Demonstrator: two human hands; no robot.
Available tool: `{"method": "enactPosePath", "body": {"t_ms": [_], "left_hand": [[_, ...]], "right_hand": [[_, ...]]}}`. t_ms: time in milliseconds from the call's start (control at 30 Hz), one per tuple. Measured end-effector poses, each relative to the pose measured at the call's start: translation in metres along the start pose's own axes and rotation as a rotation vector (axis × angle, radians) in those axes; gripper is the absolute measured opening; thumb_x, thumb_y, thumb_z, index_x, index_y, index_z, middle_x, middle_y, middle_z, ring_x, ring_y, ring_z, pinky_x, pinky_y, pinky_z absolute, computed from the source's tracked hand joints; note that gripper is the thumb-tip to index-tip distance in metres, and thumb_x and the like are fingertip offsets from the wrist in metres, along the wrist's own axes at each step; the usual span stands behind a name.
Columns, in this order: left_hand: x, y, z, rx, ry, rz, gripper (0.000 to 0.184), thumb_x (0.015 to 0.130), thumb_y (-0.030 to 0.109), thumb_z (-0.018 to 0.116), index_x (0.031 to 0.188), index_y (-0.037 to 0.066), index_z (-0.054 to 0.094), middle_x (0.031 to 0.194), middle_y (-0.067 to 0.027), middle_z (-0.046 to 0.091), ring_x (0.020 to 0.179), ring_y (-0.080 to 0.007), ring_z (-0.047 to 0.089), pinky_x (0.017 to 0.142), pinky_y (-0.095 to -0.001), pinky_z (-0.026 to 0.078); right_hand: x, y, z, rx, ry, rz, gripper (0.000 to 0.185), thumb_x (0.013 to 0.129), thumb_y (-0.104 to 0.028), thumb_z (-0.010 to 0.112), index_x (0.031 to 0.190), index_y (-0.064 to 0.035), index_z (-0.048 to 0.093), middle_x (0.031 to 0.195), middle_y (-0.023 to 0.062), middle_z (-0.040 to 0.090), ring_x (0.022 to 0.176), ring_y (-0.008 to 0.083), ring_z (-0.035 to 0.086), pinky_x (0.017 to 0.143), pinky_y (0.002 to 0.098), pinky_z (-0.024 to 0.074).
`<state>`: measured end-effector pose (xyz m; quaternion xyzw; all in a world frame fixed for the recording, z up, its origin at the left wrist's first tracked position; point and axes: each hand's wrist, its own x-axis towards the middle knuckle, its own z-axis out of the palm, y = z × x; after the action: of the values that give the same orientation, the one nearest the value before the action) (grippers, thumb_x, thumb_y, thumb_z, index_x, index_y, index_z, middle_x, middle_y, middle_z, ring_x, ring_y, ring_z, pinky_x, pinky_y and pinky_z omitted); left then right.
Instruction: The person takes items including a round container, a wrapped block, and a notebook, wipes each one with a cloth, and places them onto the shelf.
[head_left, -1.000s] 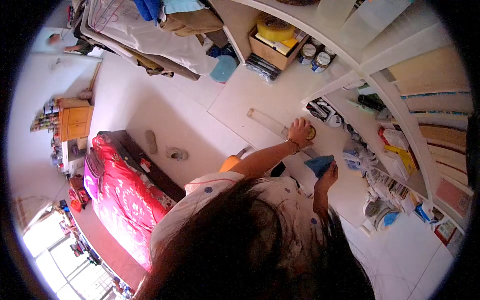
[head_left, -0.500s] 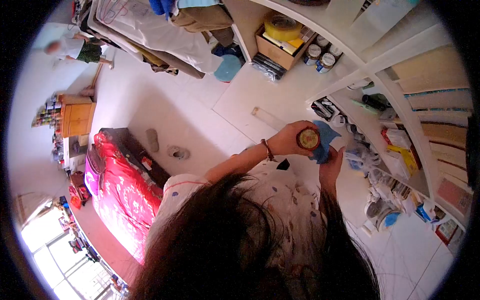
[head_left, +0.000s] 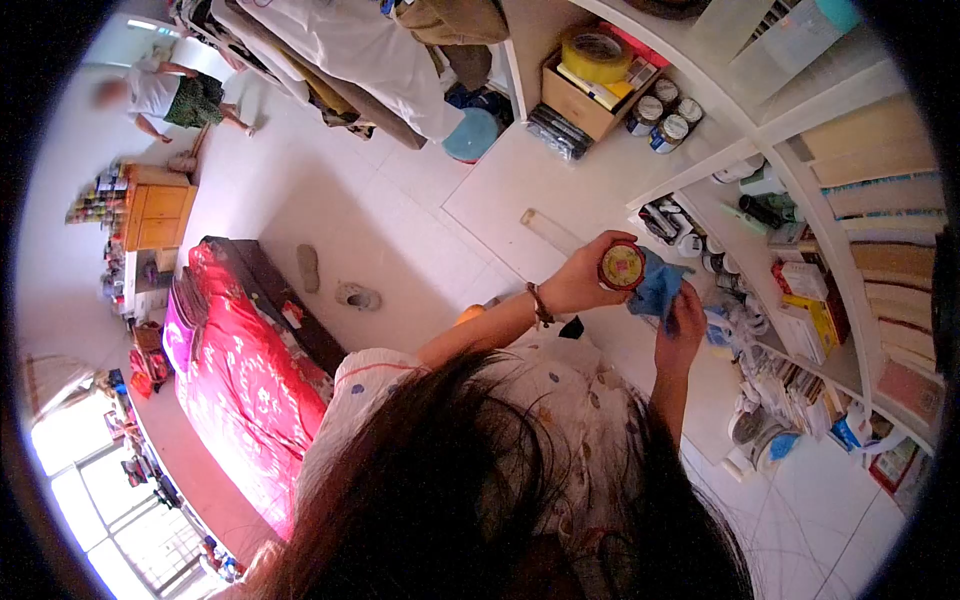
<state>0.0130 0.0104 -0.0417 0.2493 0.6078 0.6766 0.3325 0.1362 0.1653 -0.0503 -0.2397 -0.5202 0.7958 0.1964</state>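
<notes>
My left hand (head_left: pixel 583 277), with a bracelet at the wrist, is closed round a small round container (head_left: pixel 622 266) with a dark red rim and a yellowish lid that has a reddish mark at its centre. The lid faces the camera; the container's sides are mostly hidden. A blue cloth (head_left: pixel 658 286) is bunched in my right hand (head_left: pixel 684 322), its fingers closed on it. The cloth lies against the right side of the container. Both hands are held in front of my body, near the shelves.
White shelving (head_left: pixel 745 138) on the right holds jars (head_left: pixel 668 132), a cardboard box (head_left: pixel 590 108) with yellow tape, books and bags. A bed with a red cover (head_left: pixel 235 385) stands left, slippers (head_left: pixel 357 297) on the floor. Clothes (head_left: pixel 340 60) hang above. Another person (head_left: pixel 175 95) is at upper left.
My right hand has moved up and right with the cloth. The container has turned slightly and shows its lid more fully. The other person has shifted, and the whole view has swung a little.
</notes>
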Motion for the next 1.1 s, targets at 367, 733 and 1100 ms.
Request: {"method": "enactPosePath", "body": {"t_ms": [367,733,1100], "left_hand": [[-0.01,0.022,0.009,0.042,-0.171,0.092,0.077,0.065,0.008,0.076,0.128,0.004,0.032,0.125,-0.0124,0.047,0.115,-0.0208,0.047,0.096,-0.0319,0.04],[-0.022,0.028,0.007,0.191,-0.187,0.115,0.077,0.061,0.007,0.075,0.127,0.005,0.034,0.12,-0.0106,0.049,0.112,-0.0208,0.049,0.095,-0.0326,0.041],[-0.031,0.019,0.003,0.07,-0.097,0.028,0.073,0.065,0.003,0.075,0.127,0.003,0.035,0.118,-0.0086,0.051,0.11,-0.0178,0.048,0.094,-0.0303,0.04]], "right_hand": [[-0.006,-0.011,0.044,-0.955,-0.065,-0.249,0.054,0.056,-0.01,0.079,0.103,-0.0018,0.053,0.096,0.0135,0.06,0.09,0.0265,0.06,0.076,0.0336,0.0486],[-0.022,-0.009,0.058,-0.788,0.091,-0.163,0.053,0.057,-0.016,0.08,0.098,-0.0031,0.05,0.082,0.0144,0.063,0.07,0.0277,0.064,0.065,0.0362,0.0512],[-0.007,0.003,0.046,-0.752,0.098,-0.215,0.025,0.075,-0.02,0.071,0.083,-0.0014,0.057,0.07,0.0091,0.062,0.06,0.0156,0.058,0.055,0.0296,0.0465]]}}
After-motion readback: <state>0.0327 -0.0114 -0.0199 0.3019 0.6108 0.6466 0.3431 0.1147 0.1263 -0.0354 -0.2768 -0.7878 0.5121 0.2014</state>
